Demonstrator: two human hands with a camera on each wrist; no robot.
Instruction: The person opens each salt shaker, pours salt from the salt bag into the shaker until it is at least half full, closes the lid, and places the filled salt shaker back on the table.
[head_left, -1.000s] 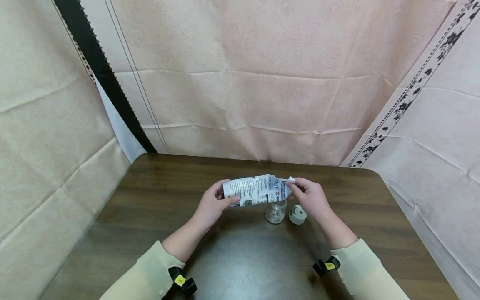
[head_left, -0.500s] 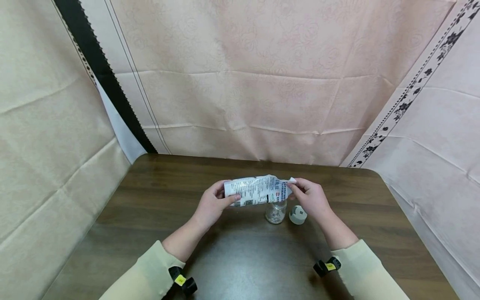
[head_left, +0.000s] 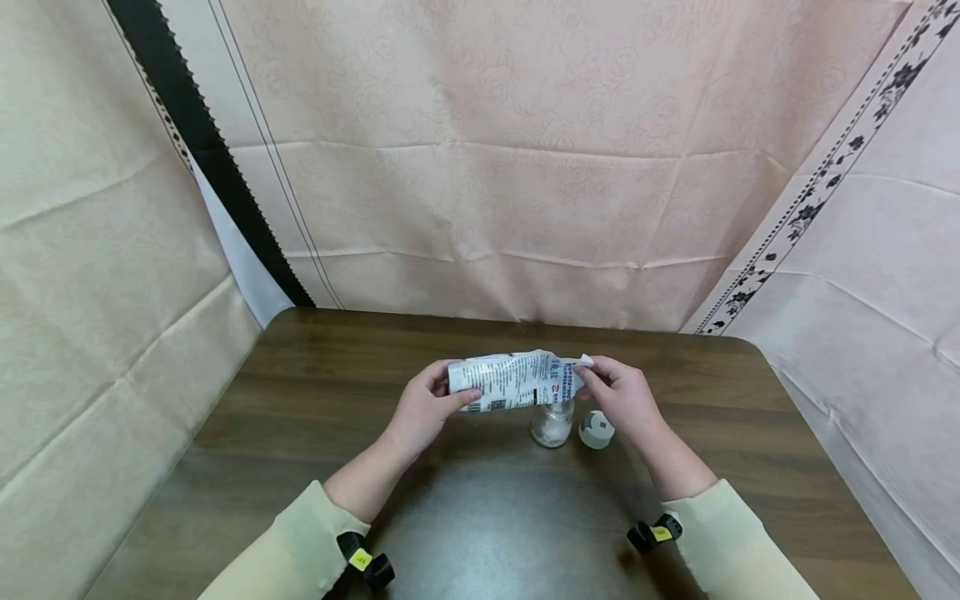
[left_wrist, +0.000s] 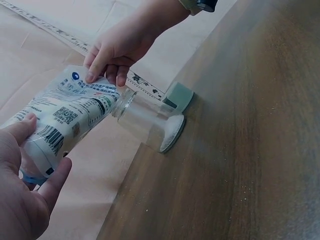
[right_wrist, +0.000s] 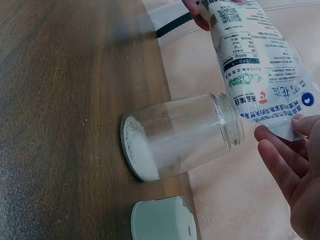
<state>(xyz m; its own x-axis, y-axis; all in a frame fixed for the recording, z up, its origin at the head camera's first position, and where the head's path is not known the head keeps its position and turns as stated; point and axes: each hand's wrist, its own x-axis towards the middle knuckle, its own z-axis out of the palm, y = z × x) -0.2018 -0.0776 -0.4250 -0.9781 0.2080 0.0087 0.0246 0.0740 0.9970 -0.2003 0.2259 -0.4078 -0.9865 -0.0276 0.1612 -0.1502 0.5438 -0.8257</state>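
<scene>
A white printed salt bag point(head_left: 510, 381) lies almost level over a glass jar point(head_left: 551, 427) in the head view. My left hand point(head_left: 423, 408) holds the bag's bottom end, thumb in front. At the other end my right hand point(head_left: 618, 392) pinches a corner of the bag beside its opening. That opening meets the jar's threaded mouth, and a pale stream runs down inside the glass. White salt point(right_wrist: 140, 150) is heaped on the jar bottom in the right wrist view. Next to the jar, a pale green cap point(right_wrist: 162, 220) rests on the table.
The brown wooden table point(head_left: 247, 467) extends around the jar, and a few white grains dot its surface in the left wrist view. Pale cloth point(head_left: 480, 200) hangs behind the table's far edge, with more cloth at both sides.
Salt now streams into the jar and its interior looks cloudier than before. Both hands and the bag stay almost in place.
</scene>
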